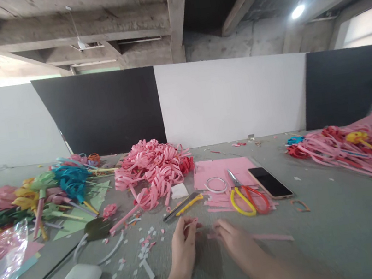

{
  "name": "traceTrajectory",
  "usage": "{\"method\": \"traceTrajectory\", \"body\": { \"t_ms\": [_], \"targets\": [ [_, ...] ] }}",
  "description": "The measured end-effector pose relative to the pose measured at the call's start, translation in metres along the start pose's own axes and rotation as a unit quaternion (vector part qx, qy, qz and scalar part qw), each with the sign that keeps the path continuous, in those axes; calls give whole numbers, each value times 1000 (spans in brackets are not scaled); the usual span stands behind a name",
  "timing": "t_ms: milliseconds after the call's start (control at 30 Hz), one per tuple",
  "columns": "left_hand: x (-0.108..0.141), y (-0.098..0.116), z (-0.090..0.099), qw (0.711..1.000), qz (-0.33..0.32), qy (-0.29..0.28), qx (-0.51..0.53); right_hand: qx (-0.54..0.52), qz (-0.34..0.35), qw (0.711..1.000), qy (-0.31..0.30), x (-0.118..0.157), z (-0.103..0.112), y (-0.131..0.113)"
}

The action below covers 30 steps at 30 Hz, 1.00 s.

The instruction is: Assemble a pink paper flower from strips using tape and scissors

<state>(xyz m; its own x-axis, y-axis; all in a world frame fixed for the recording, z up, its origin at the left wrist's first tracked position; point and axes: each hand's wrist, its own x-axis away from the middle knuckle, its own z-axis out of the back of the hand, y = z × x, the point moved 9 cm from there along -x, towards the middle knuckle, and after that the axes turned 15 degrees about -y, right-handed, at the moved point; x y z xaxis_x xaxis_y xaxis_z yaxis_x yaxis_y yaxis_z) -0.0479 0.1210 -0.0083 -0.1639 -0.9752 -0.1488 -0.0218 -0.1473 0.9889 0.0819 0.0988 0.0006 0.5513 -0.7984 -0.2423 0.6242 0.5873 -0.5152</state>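
Noted in head view, clock from hands: left hand (184, 246) pinched nearly closed on pink scrap (194, 221), right hand (234, 239) half-curled, hold too blurred to tell, pink strip (274, 237) at 3, scissors (242, 195) and phone (270, 183) at 2, pink paper heap (155, 167) at 11.

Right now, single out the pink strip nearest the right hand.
The lone strip running out past the right hand, apart from the bunched strips beside the scissors.
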Motion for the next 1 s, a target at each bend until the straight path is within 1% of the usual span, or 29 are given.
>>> {"method": "traceTrajectory", "body": {
  "t_ms": [100, 200, 333, 467, 567, 733, 833, 900, 1000],
  "targets": [
    [0, 1, 0, 1000, -3, 4, 7, -2, -9, 1000, -10, 0, 0, 2],
    [0, 4, -3, 1000, -3, -9, 24, -21, -19, 1000, 8, 2, 5, 4],
    [1, 3, -8, 999, 14, -28, 14, -42, -33, 998, 20, 3, 3, 4],
    [2, 3, -9, 999, 23, -35, -1, -60, -66, 996, -7, 0, -4, 6],
    [2, 4, -9, 999, 18, -37, -19, -63, -78, 995, -24, 0, -5, 4],
    [1, 2, -8, 999, 1, -35, -38, -51, -78, 995, -21, 5, 6, 1],
    [1, 2, -8, 999, -9, -40, -35, -51, -59, 997, -16, 7, 15, -3],
    [3, 5, -10, 997, -10, -42, -64, -73, -49, 996, -6, 6, 23, -4],
    [7, 14, -18, 987, -8, -63, -145, -116, -40, 992, 41, 5, 37, -4]
  ]
}}
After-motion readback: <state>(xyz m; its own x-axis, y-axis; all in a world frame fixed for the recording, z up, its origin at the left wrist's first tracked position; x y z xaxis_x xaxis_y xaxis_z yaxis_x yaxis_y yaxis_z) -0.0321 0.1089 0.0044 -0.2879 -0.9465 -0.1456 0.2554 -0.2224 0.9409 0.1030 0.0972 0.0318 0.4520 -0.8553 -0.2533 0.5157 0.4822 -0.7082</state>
